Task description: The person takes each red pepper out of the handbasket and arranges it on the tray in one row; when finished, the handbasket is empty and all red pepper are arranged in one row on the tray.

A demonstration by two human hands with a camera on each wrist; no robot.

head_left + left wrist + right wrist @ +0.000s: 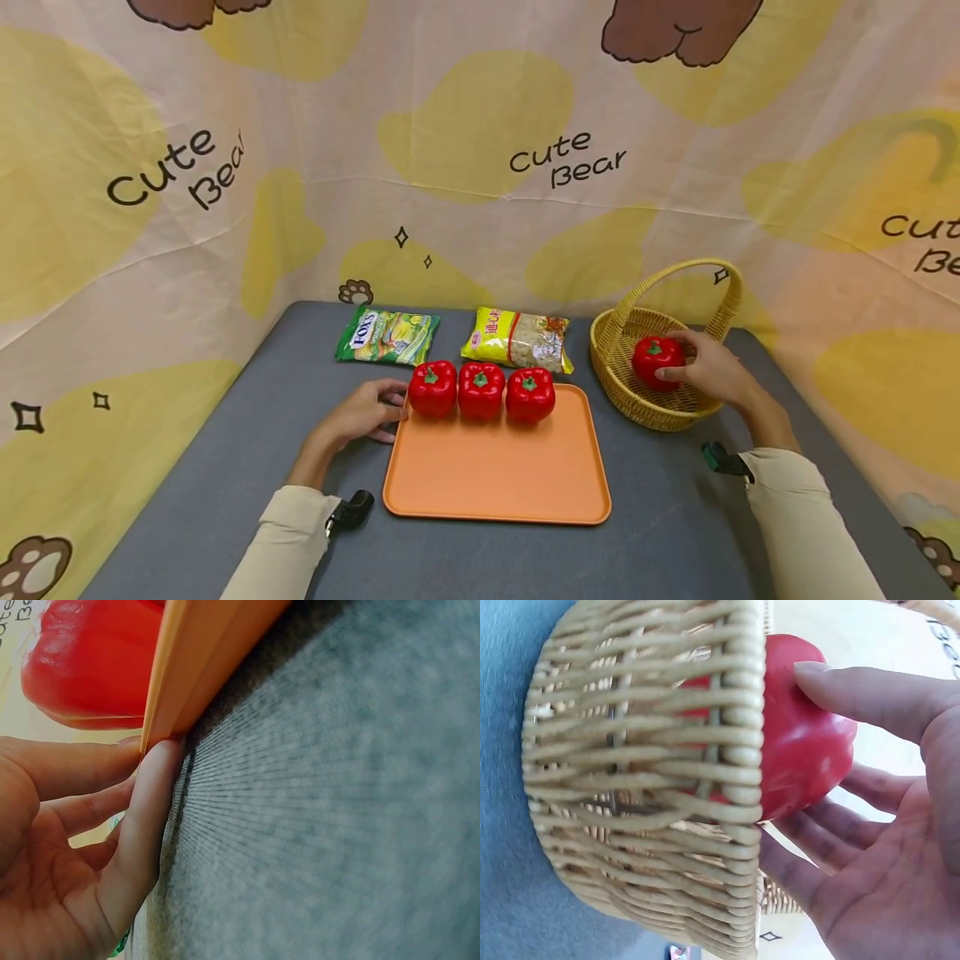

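My right hand grips a red bell pepper inside the wicker basket, thumb on one side and fingers round the other. In the right wrist view the pepper sits partly below the basket rim, its lower part showing through the weave. On the left, my left hand pinches the edge of the orange tray near its upper left corner. The left wrist view has the tray's rim between its digits. Three more red bell peppers stand in a row along the tray's far side.
Behind the tray lie a green FOX'S candy bag and a yellow-and-clear food packet. The basket's tall handle arches over its opening. A printed cloth hangs round the back and sides of the grey table.
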